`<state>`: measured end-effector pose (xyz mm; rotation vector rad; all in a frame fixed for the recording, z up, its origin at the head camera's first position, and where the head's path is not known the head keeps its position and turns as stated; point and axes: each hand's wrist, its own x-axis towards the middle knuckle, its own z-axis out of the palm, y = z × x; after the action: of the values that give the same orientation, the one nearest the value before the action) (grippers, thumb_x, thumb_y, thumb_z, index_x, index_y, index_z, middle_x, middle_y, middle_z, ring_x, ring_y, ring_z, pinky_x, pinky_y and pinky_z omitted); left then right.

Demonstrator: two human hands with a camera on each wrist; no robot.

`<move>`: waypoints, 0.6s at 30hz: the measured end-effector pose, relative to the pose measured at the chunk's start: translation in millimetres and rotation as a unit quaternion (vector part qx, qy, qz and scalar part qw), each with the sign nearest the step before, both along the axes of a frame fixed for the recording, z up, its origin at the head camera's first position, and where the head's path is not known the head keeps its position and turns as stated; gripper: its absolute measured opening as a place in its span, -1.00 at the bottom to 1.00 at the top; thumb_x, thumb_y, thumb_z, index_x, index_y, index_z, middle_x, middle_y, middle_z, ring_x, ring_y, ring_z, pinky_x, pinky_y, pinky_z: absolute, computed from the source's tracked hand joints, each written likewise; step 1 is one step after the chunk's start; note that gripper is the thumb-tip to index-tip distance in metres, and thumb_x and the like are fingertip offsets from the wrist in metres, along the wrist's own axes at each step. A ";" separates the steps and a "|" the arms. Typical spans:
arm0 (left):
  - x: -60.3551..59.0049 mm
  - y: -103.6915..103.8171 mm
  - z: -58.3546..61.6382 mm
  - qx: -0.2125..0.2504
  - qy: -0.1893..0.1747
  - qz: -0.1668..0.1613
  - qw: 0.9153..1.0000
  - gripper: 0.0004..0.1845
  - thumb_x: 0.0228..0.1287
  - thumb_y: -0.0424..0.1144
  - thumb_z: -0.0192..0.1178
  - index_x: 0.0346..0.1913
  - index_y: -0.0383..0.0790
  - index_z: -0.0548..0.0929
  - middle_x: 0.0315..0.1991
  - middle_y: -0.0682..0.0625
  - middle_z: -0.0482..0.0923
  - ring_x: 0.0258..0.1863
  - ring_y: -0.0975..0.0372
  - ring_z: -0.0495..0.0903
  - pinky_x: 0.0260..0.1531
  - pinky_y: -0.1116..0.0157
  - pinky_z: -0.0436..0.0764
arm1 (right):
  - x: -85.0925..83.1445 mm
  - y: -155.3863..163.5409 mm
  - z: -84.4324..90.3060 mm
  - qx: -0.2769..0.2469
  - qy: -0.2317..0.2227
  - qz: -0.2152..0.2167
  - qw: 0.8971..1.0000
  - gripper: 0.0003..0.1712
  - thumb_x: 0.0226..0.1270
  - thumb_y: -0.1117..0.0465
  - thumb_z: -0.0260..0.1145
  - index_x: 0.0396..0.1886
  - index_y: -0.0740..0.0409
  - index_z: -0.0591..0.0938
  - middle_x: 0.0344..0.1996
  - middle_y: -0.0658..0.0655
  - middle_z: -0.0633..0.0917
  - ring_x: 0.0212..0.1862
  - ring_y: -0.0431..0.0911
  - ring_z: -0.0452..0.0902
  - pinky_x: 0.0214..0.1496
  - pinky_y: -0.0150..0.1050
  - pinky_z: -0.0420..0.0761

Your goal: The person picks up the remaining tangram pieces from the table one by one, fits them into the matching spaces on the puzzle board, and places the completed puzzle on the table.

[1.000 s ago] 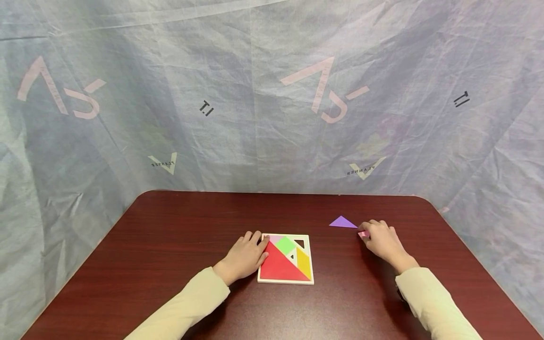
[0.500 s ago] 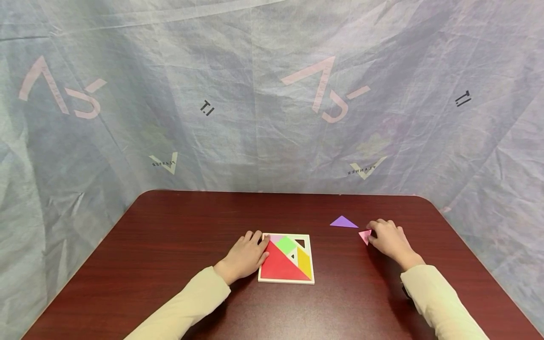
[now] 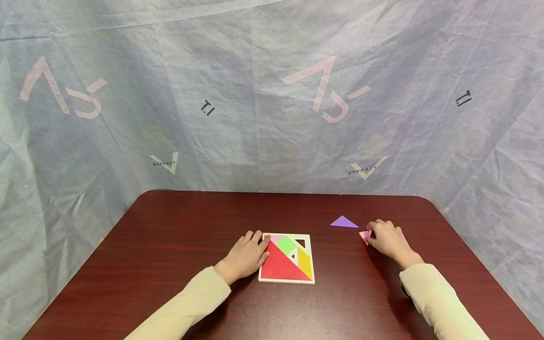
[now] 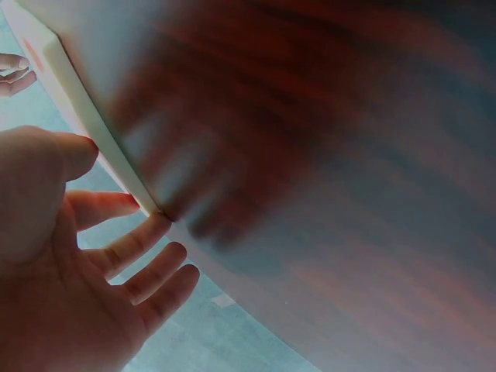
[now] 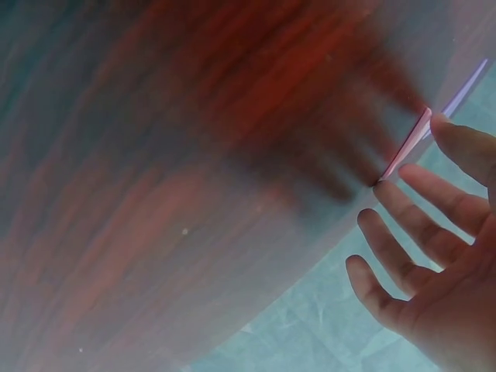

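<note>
Near the table's right edge, about mid-depth, the right hand (image 3: 386, 240) lies knuckles up, wrist low, forearm in a cream sleeve running back toward the near right corner. Its fingertips (image 5: 403, 178) touch the pink triangle (image 3: 365, 235), thumb on one side & index on the other; fingers only lightly bent, w/ the piece tipped up on edge in the right wrist view. Whether it's truly pinched or just nudged: can't tell for sure, looks like a light pinch. Just beyond the pink piece, toward the far edge, a purple triangle (image 3: 343, 222) lies flat, apart from the hand.

Left hand (image 3: 245, 256) rests palm down at table centre, fingers straight & spread, tips against the left rim of the white puzzle tray (image 3: 286, 280); thumb (image 4: 74, 151) presses the frame edge. Left forearm angles back toward the near edge. Tray holds red, green, yellow & pale pink pieces, w/ a gap at its far right corner.

Dark red table (image 3: 170, 226); wrinkled grey sheet (image 3: 255, 94) behind.
</note>
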<state>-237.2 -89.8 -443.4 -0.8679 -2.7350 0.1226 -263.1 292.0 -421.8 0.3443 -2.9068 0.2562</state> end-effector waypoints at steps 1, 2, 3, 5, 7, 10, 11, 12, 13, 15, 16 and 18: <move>0.0 0.0 0.0 0.000 0.001 0.000 1.000 -0.56 0.31 -0.03 0.01 0.14 -0.20 0.50 -0.05 -0.13 0.41 -0.12 0.05 0.40 -0.14 0.17 0.47 | 0.1 -0.1 0.3 0.001 0.000 0.000 1.000 -0.75 -0.03 0.23 0.35 -0.30 0.24 0.63 -0.34 0.23 0.60 -0.28 0.20 0.45 -0.36 0.13 0.38; 0.0 0.1 0.0 0.000 0.002 0.000 1.000 -0.56 0.31 -0.03 0.01 0.14 -0.19 0.50 -0.05 -0.13 0.41 -0.13 0.05 0.40 -0.15 0.17 0.47 | 0.1 -0.2 0.6 0.002 -0.001 0.001 1.000 -0.74 -0.03 0.23 0.35 -0.30 0.24 0.63 -0.34 0.23 0.59 -0.28 0.20 0.45 -0.36 0.13 0.38; -0.1 0.1 0.0 0.000 0.003 0.000 1.000 -0.56 0.31 -0.03 0.01 0.14 -0.19 0.51 -0.06 -0.13 0.41 -0.13 0.05 0.40 -0.15 0.17 0.47 | 0.2 -0.2 1.0 0.002 -0.001 0.001 1.000 -0.74 -0.03 0.22 0.35 -0.30 0.24 0.63 -0.34 0.23 0.59 -0.28 0.20 0.45 -0.36 0.12 0.38; -0.1 0.2 0.2 0.002 0.003 -0.001 1.000 -0.56 0.31 -0.03 0.02 0.14 -0.19 0.51 -0.06 -0.13 0.41 -0.13 0.05 0.40 -0.15 0.17 0.47 | 0.3 -0.3 1.6 0.003 -0.001 0.002 1.000 -0.74 -0.03 0.22 0.36 -0.31 0.24 0.63 -0.35 0.22 0.59 -0.29 0.19 0.46 -0.37 0.12 0.38; -0.1 0.3 0.3 0.003 0.003 -0.001 1.000 -0.56 0.31 -0.03 0.02 0.14 -0.19 0.51 -0.06 -0.13 0.41 -0.13 0.05 0.40 -0.15 0.17 0.47 | 0.2 -0.3 1.8 0.004 -0.002 0.002 1.000 -0.74 -0.04 0.22 0.36 -0.31 0.24 0.63 -0.35 0.22 0.59 -0.29 0.19 0.46 -0.37 0.12 0.38; -0.1 0.3 0.3 0.003 0.003 -0.001 1.000 -0.56 0.31 -0.03 0.02 0.14 -0.19 0.51 -0.06 -0.13 0.41 -0.13 0.05 0.40 -0.15 0.17 0.47 | -0.7 -0.2 1.7 0.002 -0.003 0.003 1.000 -0.75 -0.04 0.22 0.35 -0.32 0.23 0.63 -0.34 0.22 0.59 -0.29 0.20 0.46 -0.37 0.12 0.39; 0.0 0.2 0.4 0.003 0.003 0.000 1.000 -0.56 0.31 -0.03 0.02 0.14 -0.19 0.51 -0.06 -0.13 0.41 -0.13 0.05 0.40 -0.15 0.17 0.47 | -1.1 -0.1 1.6 0.002 -0.004 0.003 1.000 -0.75 -0.04 0.22 0.35 -0.32 0.23 0.63 -0.34 0.22 0.59 -0.28 0.21 0.46 -0.37 0.13 0.39; 0.0 0.2 0.4 0.003 0.004 0.000 1.000 -0.56 0.31 -0.03 0.02 0.14 -0.19 0.51 -0.06 -0.13 0.41 -0.13 0.05 0.40 -0.15 0.17 0.47 | -1.5 0.0 1.5 0.001 -0.005 0.004 1.000 -0.75 -0.04 0.22 0.35 -0.32 0.23 0.63 -0.34 0.22 0.60 -0.28 0.21 0.46 -0.36 0.14 0.39; 0.1 0.2 0.3 0.002 0.004 0.000 1.000 -0.56 0.31 -0.03 0.02 0.14 -0.19 0.51 -0.06 -0.13 0.41 -0.13 0.05 0.40 -0.15 0.17 0.47 | -1.9 0.1 1.4 -0.001 -0.006 0.004 1.000 -0.75 -0.04 0.21 0.35 -0.32 0.23 0.63 -0.34 0.22 0.60 -0.27 0.22 0.46 -0.36 0.14 0.39; 0.3 0.1 0.5 0.002 0.005 0.000 1.000 -0.56 0.30 -0.03 0.02 0.14 -0.19 0.51 -0.06 -0.13 0.41 -0.13 0.05 0.40 -0.15 0.18 0.47 | -2.6 0.3 1.4 -0.004 -0.010 0.004 1.000 -0.74 -0.04 0.21 0.35 -0.31 0.24 0.63 -0.33 0.23 0.59 -0.25 0.23 0.46 -0.34 0.16 0.40; 0.3 0.1 0.4 0.002 0.006 0.000 1.000 -0.56 0.30 -0.03 0.02 0.14 -0.19 0.51 -0.06 -0.13 0.41 -0.13 0.05 0.40 -0.15 0.18 0.47 | -2.9 0.5 1.6 -0.006 -0.011 0.005 1.000 -0.73 -0.04 0.21 0.35 -0.31 0.25 0.62 -0.33 0.23 0.59 -0.25 0.24 0.46 -0.34 0.17 0.40; 0.2 0.1 0.2 0.001 0.006 0.000 1.000 -0.56 0.30 -0.03 0.02 0.14 -0.19 0.51 -0.06 -0.13 0.41 -0.13 0.05 0.40 -0.15 0.18 0.47 | -3.8 1.1 1.3 -0.010 -0.013 0.006 1.000 -0.72 -0.04 0.21 0.35 -0.30 0.26 0.63 -0.32 0.24 0.59 -0.24 0.24 0.46 -0.33 0.18 0.40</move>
<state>-236.9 -89.7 -443.2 -0.8642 -2.7238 0.1231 -266.9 293.1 -420.5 0.3591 -2.9271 0.2930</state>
